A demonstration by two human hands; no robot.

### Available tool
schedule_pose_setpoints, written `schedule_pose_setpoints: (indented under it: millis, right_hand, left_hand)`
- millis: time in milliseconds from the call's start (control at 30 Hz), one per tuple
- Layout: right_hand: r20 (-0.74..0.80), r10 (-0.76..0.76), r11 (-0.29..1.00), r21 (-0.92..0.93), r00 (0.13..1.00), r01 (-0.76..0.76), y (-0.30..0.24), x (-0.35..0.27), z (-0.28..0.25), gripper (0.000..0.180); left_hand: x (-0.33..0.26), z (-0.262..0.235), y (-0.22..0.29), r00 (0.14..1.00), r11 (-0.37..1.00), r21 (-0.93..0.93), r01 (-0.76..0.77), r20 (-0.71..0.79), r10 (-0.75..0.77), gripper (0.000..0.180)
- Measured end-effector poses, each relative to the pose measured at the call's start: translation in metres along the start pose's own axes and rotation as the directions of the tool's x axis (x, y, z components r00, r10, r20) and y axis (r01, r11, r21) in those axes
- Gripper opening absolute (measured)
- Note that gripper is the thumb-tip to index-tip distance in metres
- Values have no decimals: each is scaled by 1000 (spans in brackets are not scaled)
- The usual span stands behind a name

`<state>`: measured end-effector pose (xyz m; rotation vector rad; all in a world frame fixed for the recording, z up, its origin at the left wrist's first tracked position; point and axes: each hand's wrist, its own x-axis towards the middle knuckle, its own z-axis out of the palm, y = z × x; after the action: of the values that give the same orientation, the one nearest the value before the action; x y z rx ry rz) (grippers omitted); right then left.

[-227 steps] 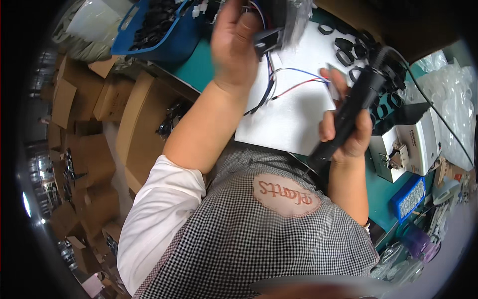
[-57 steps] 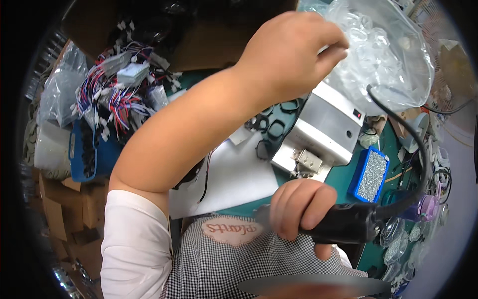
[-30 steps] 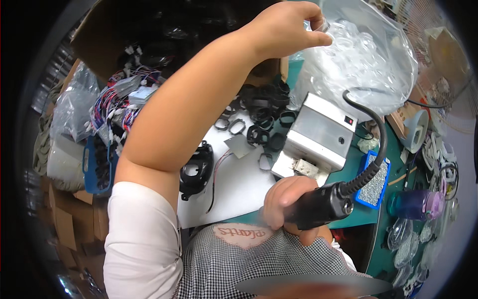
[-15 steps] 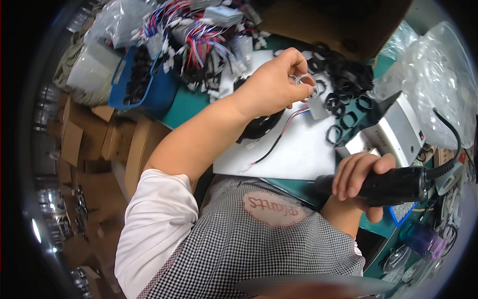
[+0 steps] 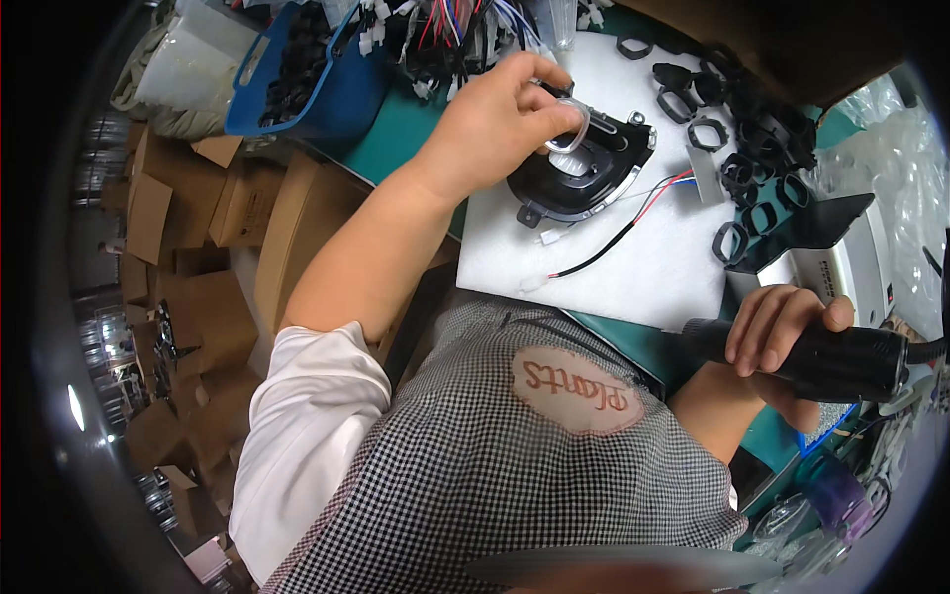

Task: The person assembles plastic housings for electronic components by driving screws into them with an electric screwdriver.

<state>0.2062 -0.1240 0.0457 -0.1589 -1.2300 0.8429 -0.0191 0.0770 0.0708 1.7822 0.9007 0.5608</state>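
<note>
My left hand pinches a clear plastic lens with a rounded rim, held just above a black lamp-like housing. Whether the lens touches the housing is hard to tell. The housing lies on a white foam sheet, partly hidden by my fingers. Beside it rests a lead with red, black and blue wires, a white plug and a small grey plate. At the right, my right hand wraps round a black electric screwdriver, its tip end toward the left and its cable running right.
Black plastic rings are heaped behind and right of the foam. A silver machine stands at the right, near clear plastic bags. A blue basket and bundled wires sit at the back left, cardboard boxes at left.
My left hand has moved with the clear lens from above the wired grey plate to above the black housing. The view has shifted; my right hand still grips the screwdriver.
</note>
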Motion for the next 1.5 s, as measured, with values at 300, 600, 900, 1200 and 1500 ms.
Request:
schedule_pose_setpoints:
  millis: [300,600,900,1200,1500]
  right_hand:
    - [-42,13,1000,-16,999,-13,4,-3,-1,87]
    - [-62,16,999,-39,998,-18,9,-4,-2,89]
    - [-65,35,999,-20,997,-36,10,-6,-7,88]
    - [-54,43,999,-26,998,-44,6,-6,-9,89]
    - [-58,24,999,-44,998,-27,11,-4,-5,87]
  left_hand:
    - [6,2,-16,829,562,634,-531,250,501,11]
    - [20,8,-41,732,505,590,-630,234,640,13]
    - [4,-9,-36,767,438,698,-566,252,590,22]
    - [-20,-3,-20,748,255,733,-630,485,452,45]
    - [5,14,14,661,323,645,-693,388,642,28]
